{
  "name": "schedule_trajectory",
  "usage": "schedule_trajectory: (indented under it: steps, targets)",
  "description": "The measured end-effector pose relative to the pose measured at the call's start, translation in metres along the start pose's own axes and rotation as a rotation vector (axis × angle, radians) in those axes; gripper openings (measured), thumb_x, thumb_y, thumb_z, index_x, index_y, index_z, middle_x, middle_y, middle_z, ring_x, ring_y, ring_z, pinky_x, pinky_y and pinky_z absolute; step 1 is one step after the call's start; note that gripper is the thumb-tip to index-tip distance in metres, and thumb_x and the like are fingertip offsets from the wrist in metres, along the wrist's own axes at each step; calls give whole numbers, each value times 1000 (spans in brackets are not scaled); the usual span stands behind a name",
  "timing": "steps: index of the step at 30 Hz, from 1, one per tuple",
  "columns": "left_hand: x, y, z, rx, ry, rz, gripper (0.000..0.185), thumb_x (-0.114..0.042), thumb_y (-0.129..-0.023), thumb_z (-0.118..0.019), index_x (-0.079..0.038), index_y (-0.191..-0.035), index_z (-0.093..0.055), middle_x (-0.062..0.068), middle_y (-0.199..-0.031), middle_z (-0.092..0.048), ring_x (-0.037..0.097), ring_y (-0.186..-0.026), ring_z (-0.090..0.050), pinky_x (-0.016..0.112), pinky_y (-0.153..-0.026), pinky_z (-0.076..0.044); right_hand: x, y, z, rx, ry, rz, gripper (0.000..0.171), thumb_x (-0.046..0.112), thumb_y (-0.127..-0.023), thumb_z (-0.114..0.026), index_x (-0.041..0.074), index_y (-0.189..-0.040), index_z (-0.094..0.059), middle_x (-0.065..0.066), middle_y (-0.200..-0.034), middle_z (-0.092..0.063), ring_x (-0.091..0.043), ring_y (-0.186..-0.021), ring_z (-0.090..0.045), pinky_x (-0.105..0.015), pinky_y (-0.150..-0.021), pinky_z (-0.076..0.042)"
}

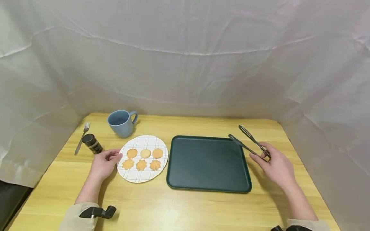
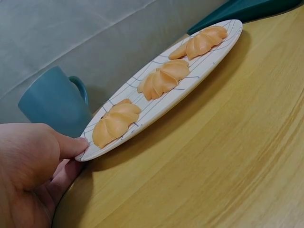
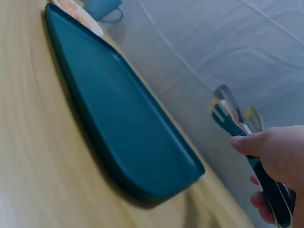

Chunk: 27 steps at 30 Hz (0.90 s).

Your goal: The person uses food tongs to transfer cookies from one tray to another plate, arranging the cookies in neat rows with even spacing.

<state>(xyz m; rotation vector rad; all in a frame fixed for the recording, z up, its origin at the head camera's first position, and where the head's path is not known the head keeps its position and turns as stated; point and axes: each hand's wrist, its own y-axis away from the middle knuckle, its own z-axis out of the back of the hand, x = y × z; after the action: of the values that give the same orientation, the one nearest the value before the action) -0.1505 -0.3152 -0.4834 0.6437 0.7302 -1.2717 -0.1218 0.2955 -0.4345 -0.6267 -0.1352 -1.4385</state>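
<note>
My left hand pinches the left rim of a round white plate with a thin dark grid pattern. In the left wrist view the thumb lies over the rim, with the other fingers beneath. Two rows of cookies lie on the plate: round ones behind and ridged, flower-shaped ones in front. Over the right side of the table, my right hand grips a pair of dark tongs, their slotted tips spread apart and pointing toward the back left. The dark green tray lies between both hands.
A blue mug stands behind the plate. At the left lie a fork and a small dark-capped jar, close to my left hand. Grey-white cloth hangs around the back and sides of the wooden table.
</note>
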Motion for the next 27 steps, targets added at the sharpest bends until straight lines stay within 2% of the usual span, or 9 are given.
schedule_trajectory:
  steps: [5,9,13,19,23,27]
  targets:
    - [-2,1,0,-5,-2,1,41,-28,-105,-69,2,-133,-71,17,-118,-75,21,-102,-67,15,-78,-48,-13,8,-2,-30,10,-113,62,48,-98,-75,7,-142,-61,0,-91,-67,-20,-69,-54,-37,-60,-40]
    - [-2,1,-1,-5,2,-4,40,-27,-105,-69,2,-133,-70,18,-118,-74,20,-101,-67,15,-78,-48,-24,13,-4,-17,20,-205,67,51,-100,-71,4,-145,-58,-4,-97,-70,-32,-82,-63,-44,-65,-43]
    - [0,1,0,-8,6,-3,40,-26,-105,-70,3,-133,-70,18,-117,-75,18,-99,-67,15,-77,-48,-34,16,-4,6,39,-286,71,56,-100,-68,5,-147,-56,-10,-100,-71,-41,-92,-66,-49,-65,-45]
    - [1,2,0,-8,8,-6,40,-26,-105,-69,3,-132,-70,19,-117,-74,21,-100,-67,14,-77,-48,-44,19,-4,50,91,-415,79,65,-98,-64,7,-150,-53,-14,-104,-71,-45,-95,-66,-48,-59,-44]
    - [1,3,0,0,0,4,41,-27,-105,-68,3,-133,-70,20,-119,-74,23,-103,-67,15,-77,-48,-48,18,-10,69,110,-456,81,67,-98,-62,7,-152,-51,-10,-102,-70,-41,-91,-66,-46,-56,-44]
    - [0,1,0,-3,-6,-11,40,-27,-105,-68,3,-132,-70,20,-118,-74,25,-103,-67,15,-77,-49,-49,18,-15,71,107,-479,80,65,-100,-60,6,-154,-49,-21,-111,-66,-47,-93,-64,-52,-57,-47]
